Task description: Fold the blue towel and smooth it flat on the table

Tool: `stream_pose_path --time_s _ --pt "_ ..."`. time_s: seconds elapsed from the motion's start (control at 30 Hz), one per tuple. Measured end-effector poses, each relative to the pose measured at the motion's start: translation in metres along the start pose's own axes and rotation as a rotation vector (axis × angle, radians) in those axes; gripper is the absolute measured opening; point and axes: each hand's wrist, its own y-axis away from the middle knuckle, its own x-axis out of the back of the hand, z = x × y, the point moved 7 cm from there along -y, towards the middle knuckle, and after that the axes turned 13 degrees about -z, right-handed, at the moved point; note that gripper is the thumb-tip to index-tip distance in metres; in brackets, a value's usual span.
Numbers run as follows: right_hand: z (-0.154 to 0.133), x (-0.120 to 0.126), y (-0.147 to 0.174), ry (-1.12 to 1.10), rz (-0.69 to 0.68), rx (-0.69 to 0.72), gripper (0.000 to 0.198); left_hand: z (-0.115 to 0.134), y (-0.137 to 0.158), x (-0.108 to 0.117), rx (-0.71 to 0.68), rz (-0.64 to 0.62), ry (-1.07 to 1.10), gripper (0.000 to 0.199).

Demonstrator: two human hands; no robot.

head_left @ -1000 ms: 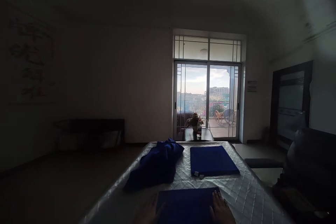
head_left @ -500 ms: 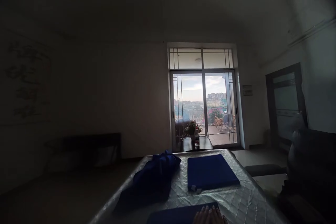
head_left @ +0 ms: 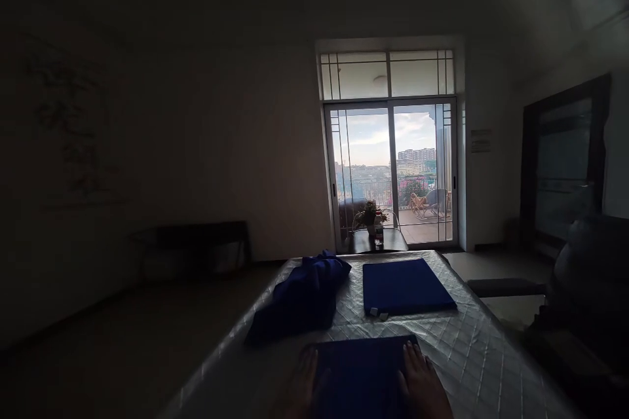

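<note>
A folded dark blue cloth (head_left: 363, 376) lies flat near the front of the quilted silvery mattress (head_left: 472, 353). At its left edge rests my left hand (head_left: 302, 376), dim and slightly blurred, with fingers stretched forward. My right hand (head_left: 423, 380) lies along the cloth's right edge, its fingers extended and its thumb over the fabric. Beyond it, toward the far right, is a second neatly folded blue cloth (head_left: 407, 287) with small white tags at its near edge. A crumpled blue cloth (head_left: 302, 301) is heaped to the left.
Past the mattress's far end stands a small dark table (head_left: 393, 241) with a potted plant (head_left: 369, 215) and a bottle (head_left: 379, 229). Glass sliding doors (head_left: 390, 170) are behind it. A low dark bench (head_left: 201, 239) is at the left wall, and a dark seat (head_left: 506, 288) sits at right.
The view has tilted down and turned slightly left. One hand lay across the near cloth; now both hands are apart at its two sides, and more of that cloth shows.
</note>
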Motion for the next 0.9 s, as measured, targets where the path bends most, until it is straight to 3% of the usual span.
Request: stream_pose_path --time_s 0.1,0.4,0.77,0.9 --pt "-0.005 0.006 0.009 -0.013 0.003 0.006 0.067 -0.008 0.016 0.01 0.058 -0.04 0.054 0.063" --pt "-0.012 0.017 0.017 0.016 -0.053 -0.033 0.067 0.007 0.034 0.023 0.08 -0.144 0.088 0.089" --pt "-0.015 0.0 0.057 0.073 -0.1 -0.036 0.067 0.012 0.037 0.032 0.061 -0.117 0.077 0.084" --pt "-0.018 0.002 0.063 0.049 -0.079 -0.029 0.066 0.023 0.041 0.046 0.046 -0.005 0.014 0.081"
